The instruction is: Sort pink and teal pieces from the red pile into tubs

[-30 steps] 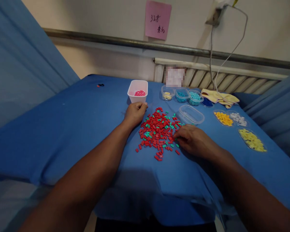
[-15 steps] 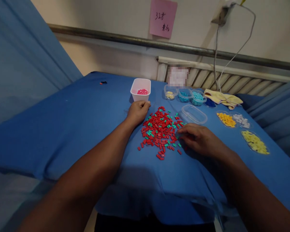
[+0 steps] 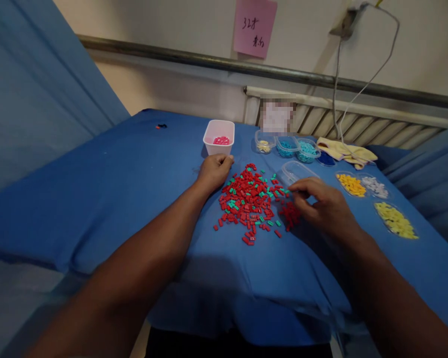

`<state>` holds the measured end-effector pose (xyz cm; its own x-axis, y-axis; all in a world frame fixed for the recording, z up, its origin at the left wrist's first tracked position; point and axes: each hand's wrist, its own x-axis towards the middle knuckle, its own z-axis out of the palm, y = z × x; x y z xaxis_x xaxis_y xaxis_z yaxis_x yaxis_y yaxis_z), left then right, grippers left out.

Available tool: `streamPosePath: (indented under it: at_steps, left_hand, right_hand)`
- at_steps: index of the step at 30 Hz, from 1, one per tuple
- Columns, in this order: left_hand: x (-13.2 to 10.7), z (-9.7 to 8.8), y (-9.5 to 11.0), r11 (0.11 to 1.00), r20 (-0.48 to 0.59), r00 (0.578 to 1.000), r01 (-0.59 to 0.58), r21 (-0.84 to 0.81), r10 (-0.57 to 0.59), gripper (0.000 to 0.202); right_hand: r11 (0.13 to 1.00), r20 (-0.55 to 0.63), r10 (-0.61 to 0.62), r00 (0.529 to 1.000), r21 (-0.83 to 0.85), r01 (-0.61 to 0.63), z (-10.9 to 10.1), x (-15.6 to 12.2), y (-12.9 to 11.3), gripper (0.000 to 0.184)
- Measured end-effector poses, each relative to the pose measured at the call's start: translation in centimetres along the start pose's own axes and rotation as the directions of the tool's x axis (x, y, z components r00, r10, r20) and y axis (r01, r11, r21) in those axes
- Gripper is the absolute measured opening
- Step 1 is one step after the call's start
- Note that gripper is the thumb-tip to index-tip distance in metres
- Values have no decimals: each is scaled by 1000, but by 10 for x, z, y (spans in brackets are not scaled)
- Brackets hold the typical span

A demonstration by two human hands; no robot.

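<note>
My left hand (image 3: 214,170) rests closed on the blue cloth, just in front of a white plastic tub (image 3: 219,148) with pink pieces (image 3: 221,140) inside. Its curled fingers hide whatever they may hold. To its right spreads a heap of small red building bricks (image 3: 248,191) with green bricks (image 3: 232,204) mixed in. My right hand (image 3: 323,204) hovers over the heap's right side, thumb and forefinger bent together in a pinch. What sits between those fingertips is too small to make out. Beneath it lies a separate cluster of red bricks (image 3: 290,214).
Behind my right hand lies a clear, shallow container (image 3: 296,170). Tubs of cream pieces (image 3: 263,145), blue pieces (image 3: 286,147) and turquoise pieces (image 3: 306,150) line the back, near a yellow cloth (image 3: 347,150). Orange pieces (image 3: 351,185), grey pieces (image 3: 374,187) and yellow pieces (image 3: 395,220) lie right.
My right hand has moved right and slightly away from me, off the heap's edge, uncovering the red cluster. My left hand stays in place. The view has shifted slightly.
</note>
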<state>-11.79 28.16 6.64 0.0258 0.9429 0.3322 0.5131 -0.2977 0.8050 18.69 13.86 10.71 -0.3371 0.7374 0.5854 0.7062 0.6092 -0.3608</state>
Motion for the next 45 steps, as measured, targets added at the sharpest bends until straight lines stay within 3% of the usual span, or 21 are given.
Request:
streamPosePath:
  at_steps: [2, 4, 10, 14, 16, 18, 21, 24, 29, 39, 42, 45]
  left_hand:
    - [0, 0, -1, 1000, 4, 1000, -8, 1, 8, 45]
    - [1, 0, -2, 1000, 4, 1000, -15, 2, 15, 45]
    - [3, 2, -5, 999, -4, 1000, 2, -51, -2, 44]
    - [1, 0, -2, 1000, -2, 1000, -3, -2, 3, 44]
    - [0, -1, 0, 1000, 5, 1000, 2, 15, -2, 44]
    - [-1, -2, 1, 1000, 12, 1000, 11, 14, -11, 43]
    - [-1, -1, 1, 1000, 11, 1000, 9, 6, -10, 44]
    - [0, 0, 0, 1000, 10, 1000, -2, 15, 2, 46]
    - [0, 1, 0, 1000, 14, 1000, -18, -3, 18, 44]
    - [1, 1, 0, 1000, 6, 1000, -3, -2, 3, 41]
    - [0, 1, 1, 1000, 8, 1000, -5, 7, 5, 41]
    - [0, 1, 1, 1000, 11, 1000, -6, -3, 6, 44]
  right_hand:
    - [996, -156, 45, 987, -68, -56, -7, 3, 9, 19]
    - [987, -234, 75, 969, -122, -106, -11, 5, 22, 16]
    - [973, -233, 98, 968, -183, -143, -11, 4, 56, 22]
    - [981, -254, 62, 965, -164, -107, -13, 2, 43, 19]
    - [997, -118, 25, 993, -71, -33, -13, 1, 26, 17]
    - [995, 131, -81, 988, 71, 72, -11, -2, 10, 16]
    - [966, 426, -235, 874, 201, 162, -5, -6, -6, 18]
    - [964, 527, -264, 807, 178, 199, 0, -8, -11, 23]
    - [967, 560, -253, 789, 115, 228, 5, -5, -16, 23]
    - [973, 539, -224, 812, 69, 222, 13, -3, -20, 25]
    - [973, 411, -228, 883, 58, 224, 8, -2, -15, 18]
    - [985, 154, -153, 976, -52, 163, -5, 0, -5, 15]
